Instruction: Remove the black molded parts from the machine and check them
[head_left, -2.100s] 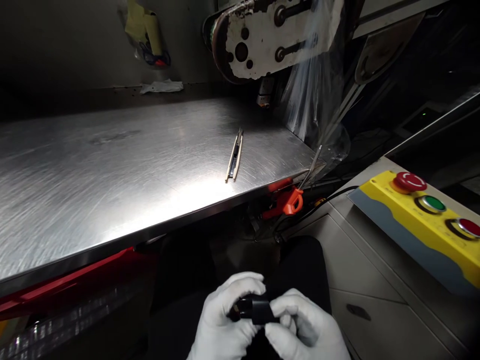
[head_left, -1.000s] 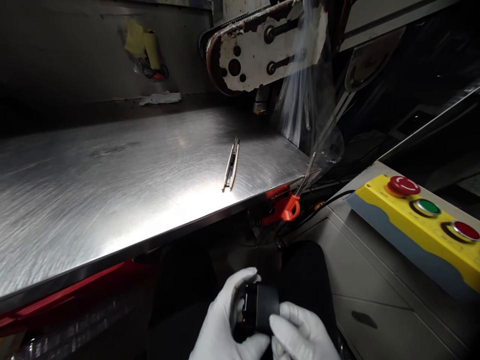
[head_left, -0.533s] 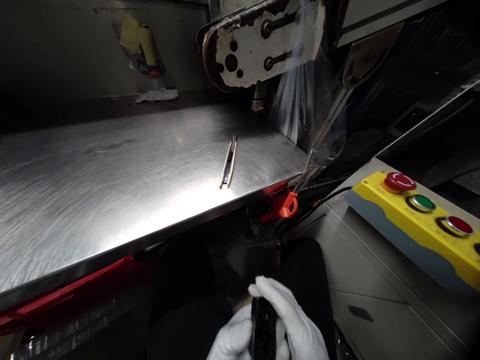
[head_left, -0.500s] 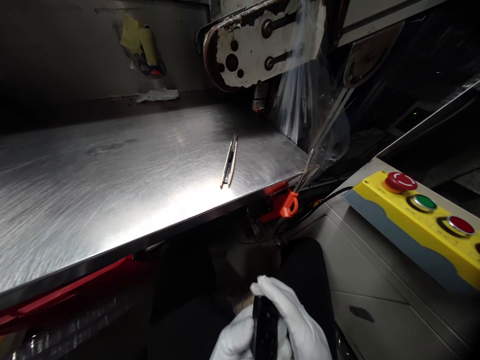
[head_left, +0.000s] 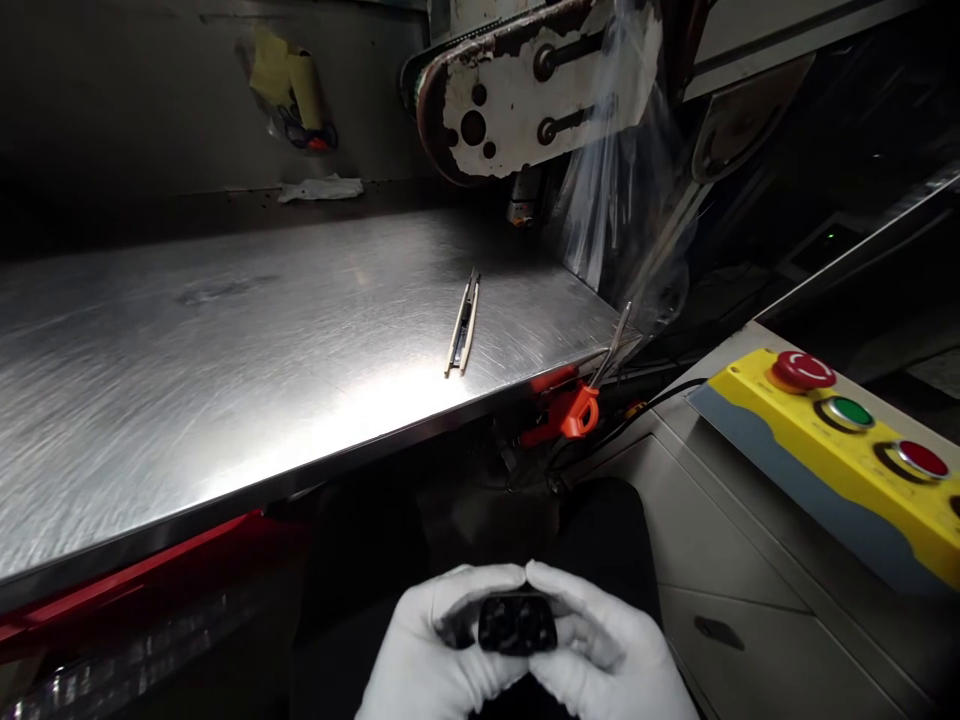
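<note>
Both of my hands wear white gloves and sit low in the view, below the table's front edge. Between them is a small black boxy part (head_left: 517, 622), lying flat with its broad face toward me. My left hand (head_left: 427, 650) grips its left side and my right hand (head_left: 607, 650) grips its right side, thumbs meeting over the top. A pair of tweezers (head_left: 464, 322) lies alone on the steel table (head_left: 225, 340), well beyond my hands.
A worn white machine arm (head_left: 525, 90) with clear plastic film (head_left: 615, 200) hangs over the table's right end. A yellow control box (head_left: 847, 450) with red and green buttons stands at the right. An orange clip (head_left: 581, 410) hangs under the table edge.
The black part was standing on edge between my hands half a second ago; it is turned flat now, and my hands have spread to either side of it.
</note>
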